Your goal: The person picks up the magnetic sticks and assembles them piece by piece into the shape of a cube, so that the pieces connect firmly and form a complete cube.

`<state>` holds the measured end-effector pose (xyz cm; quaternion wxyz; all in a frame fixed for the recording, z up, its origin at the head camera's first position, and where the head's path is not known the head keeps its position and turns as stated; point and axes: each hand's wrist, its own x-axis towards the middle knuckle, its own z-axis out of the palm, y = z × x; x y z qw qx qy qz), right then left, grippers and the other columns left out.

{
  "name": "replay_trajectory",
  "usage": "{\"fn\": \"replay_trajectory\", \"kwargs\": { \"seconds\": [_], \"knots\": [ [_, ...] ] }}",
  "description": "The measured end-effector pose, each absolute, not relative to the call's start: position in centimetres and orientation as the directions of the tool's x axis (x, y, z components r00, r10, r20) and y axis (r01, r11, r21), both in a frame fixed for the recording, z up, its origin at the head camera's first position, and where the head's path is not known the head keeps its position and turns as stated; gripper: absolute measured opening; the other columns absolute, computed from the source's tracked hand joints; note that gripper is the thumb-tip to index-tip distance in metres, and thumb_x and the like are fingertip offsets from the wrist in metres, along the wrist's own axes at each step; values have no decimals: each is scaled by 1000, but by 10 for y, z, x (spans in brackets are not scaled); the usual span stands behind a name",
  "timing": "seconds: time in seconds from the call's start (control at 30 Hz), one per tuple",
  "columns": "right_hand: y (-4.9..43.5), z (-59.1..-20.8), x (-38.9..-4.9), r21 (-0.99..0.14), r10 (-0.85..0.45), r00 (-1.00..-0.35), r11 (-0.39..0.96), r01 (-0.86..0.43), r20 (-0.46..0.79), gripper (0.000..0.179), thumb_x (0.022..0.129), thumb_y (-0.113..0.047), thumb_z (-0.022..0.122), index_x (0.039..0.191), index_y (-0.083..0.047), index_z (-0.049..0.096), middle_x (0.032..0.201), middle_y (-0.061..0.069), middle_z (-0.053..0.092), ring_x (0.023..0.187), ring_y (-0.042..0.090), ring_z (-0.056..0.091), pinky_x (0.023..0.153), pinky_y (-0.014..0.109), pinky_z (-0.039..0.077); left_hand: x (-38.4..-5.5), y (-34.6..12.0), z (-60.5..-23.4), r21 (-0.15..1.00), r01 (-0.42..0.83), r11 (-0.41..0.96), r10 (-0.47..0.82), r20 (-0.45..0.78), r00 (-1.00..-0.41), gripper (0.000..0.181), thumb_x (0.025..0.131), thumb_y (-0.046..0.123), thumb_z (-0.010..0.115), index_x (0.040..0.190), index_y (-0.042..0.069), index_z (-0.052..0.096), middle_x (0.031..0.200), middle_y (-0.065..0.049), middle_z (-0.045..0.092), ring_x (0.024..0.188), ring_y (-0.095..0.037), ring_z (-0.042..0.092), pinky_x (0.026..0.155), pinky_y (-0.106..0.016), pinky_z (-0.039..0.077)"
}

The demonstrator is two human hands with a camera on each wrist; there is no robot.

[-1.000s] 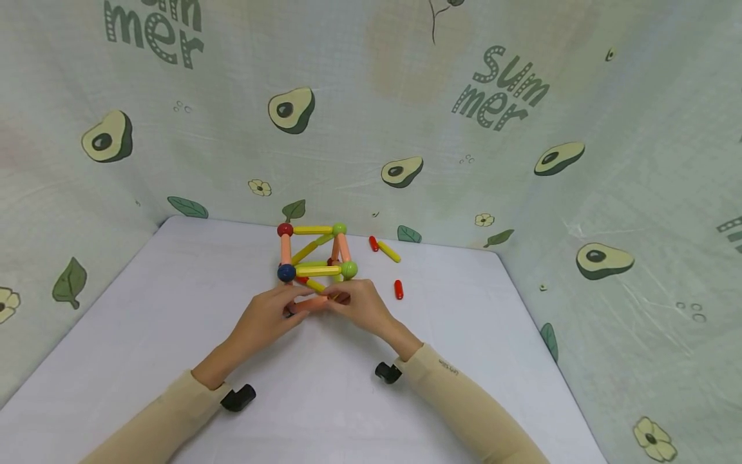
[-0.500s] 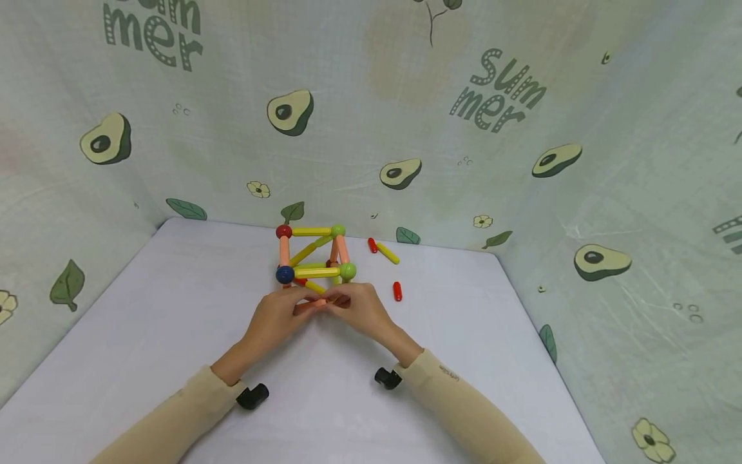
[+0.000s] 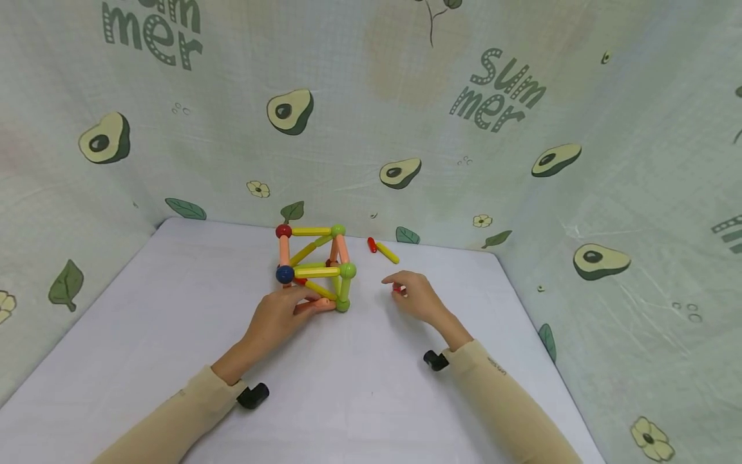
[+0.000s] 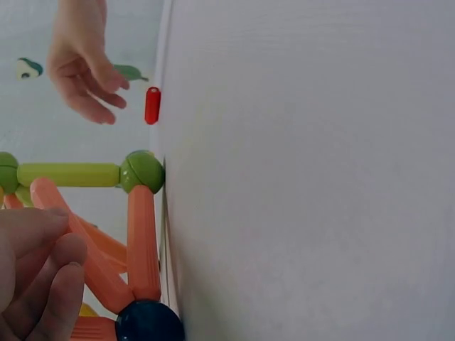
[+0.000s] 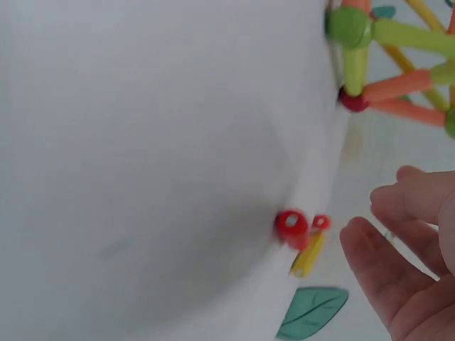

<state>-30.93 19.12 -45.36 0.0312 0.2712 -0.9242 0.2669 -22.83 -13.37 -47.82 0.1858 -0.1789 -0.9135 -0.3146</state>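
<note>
A box-shaped frame of magnetic sticks and balls (image 3: 317,272) stands on the table, with yellow, green and salmon sticks. My left hand (image 3: 281,316) is at its lower front edge. In the left wrist view, its fingers pinch a salmon stick (image 4: 99,264) that slants up from a navy ball (image 4: 149,324). Another salmon stick (image 4: 143,241) runs from that ball to a green ball (image 4: 142,171). To the right of the frame, my right hand (image 3: 418,298) hovers with parted, bent fingers around a short red stick (image 3: 397,289). The right wrist view shows the fingers (image 5: 387,273) apart from the red stick (image 5: 291,226).
Behind the right hand, another short red stick (image 3: 371,245) and a yellow stick (image 3: 388,252) lie end to end near the back of the white table (image 3: 371,399). A printed cloth (image 3: 348,135) rises along the back and sides.
My right hand has left the frame's lower front corner and moved right to the short red stick, uncovering a green post and ball. My left hand slid slightly right along the frame, then stayed.
</note>
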Motion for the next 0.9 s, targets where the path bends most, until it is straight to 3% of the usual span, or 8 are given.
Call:
{"fn": "replay_trajectory", "kwargs": {
  "seconds": [0.17,0.27,0.53,0.7,0.9],
  "knots": [
    [219,-461,-329,-378,-528,-846,770,-514,76,38,97,11,68,130,-6,75,140,14,67,135,36,59,112,53,49,-229,-135,-479,509,441,740,210,448,-869,26,87,29,90,110,20,81,90,9,75,70,-11,52,60,-25,45],
    [227,-465,-335,-358,-559,-828,765,-535,43,37,97,8,70,130,-7,75,145,15,64,141,37,55,117,55,43,-230,-134,-480,508,445,737,213,450,-867,26,87,29,90,109,20,81,90,9,75,70,-10,52,61,-25,45],
    [229,-471,-338,-403,-582,-811,731,-550,52,25,94,-1,79,118,-8,81,120,8,69,113,28,64,102,46,55,-231,-135,-480,510,463,725,225,460,-859,26,87,32,89,108,19,81,90,10,75,72,-9,54,63,-25,48],
    [224,-473,-334,-394,-592,-804,727,-562,55,20,93,-6,83,112,-12,82,117,2,73,109,21,66,99,41,56,-232,-136,-480,503,466,727,229,463,-856,26,87,32,89,107,19,81,90,10,75,73,-9,54,64,-25,49],
    [201,-462,-317,-398,-605,-789,702,-591,104,22,94,-11,83,115,-15,81,109,-4,75,99,13,66,90,31,59,-232,-135,-479,495,458,738,235,448,-862,26,87,32,89,108,19,81,90,10,75,73,-10,54,64,-25,48]
  ]
}}
